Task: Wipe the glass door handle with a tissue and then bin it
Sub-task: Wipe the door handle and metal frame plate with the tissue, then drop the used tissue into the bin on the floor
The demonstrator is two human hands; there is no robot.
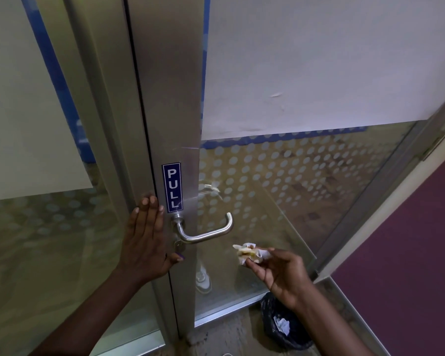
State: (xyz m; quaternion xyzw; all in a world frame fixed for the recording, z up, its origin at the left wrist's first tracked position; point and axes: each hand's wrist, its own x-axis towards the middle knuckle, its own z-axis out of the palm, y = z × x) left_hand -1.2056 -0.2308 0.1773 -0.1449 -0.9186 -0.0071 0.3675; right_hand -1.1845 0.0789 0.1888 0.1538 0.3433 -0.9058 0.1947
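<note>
A steel lever handle [206, 233] sticks out of the metal frame of the glass door [280, 191], just under a blue PULL sticker [172, 187]. My left hand [145, 240] lies flat and open against the door frame, left of the handle. My right hand [280, 272] pinches a crumpled, stained white tissue [251, 253] a little below and right of the handle, apart from it. A bin [280, 325] lined with a black bag stands on the floor below my right forearm, with white paper inside.
A key [178, 246] sits in the lock under the handle. The glass carries frosted film and white dots. A fixed glass panel [36, 176] is on the left, a purple wall [409, 253] on the right. A shoe shows through the glass.
</note>
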